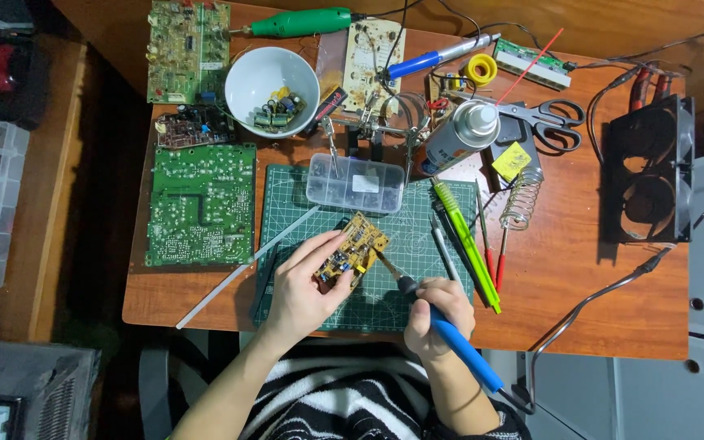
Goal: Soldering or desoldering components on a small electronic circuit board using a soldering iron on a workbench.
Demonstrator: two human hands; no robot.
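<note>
— What's in the left hand (303, 289)?

— A small yellow-brown circuit board (350, 248) studded with tiny components. The fingers and thumb pinch its lower edge and tilt it up over the green gridded cutting mat (385, 305), near the middle of the wooden table (596, 301).

— And the right hand (437, 316)?

— It is wrapped tight around a blue-handled soldering iron (450, 334), held like a pen. The metal tip points up and to the left and meets the right edge of the small board, as far as I can tell from here.

— What lies around them?

— Just above the board sits a clear plastic compartment box (355, 182) of dark little parts. To the right of the mat lie a lime-green plastic tool (466, 240) and a pair of thin red-handled screwdrivers (495, 257). A coiled metal iron stand (521, 198) stands beyond them, beside a silver spray can (459, 137) lying on its side.

— And on the left?

— A large green circuit board (201, 204) lies flat, well apart from the hands. Above it is a white ceramic bowl (271, 91) holding loose components. Black-handled scissors (552, 122) rest at the far right, next to a black twin-fan unit (649, 171).
</note>
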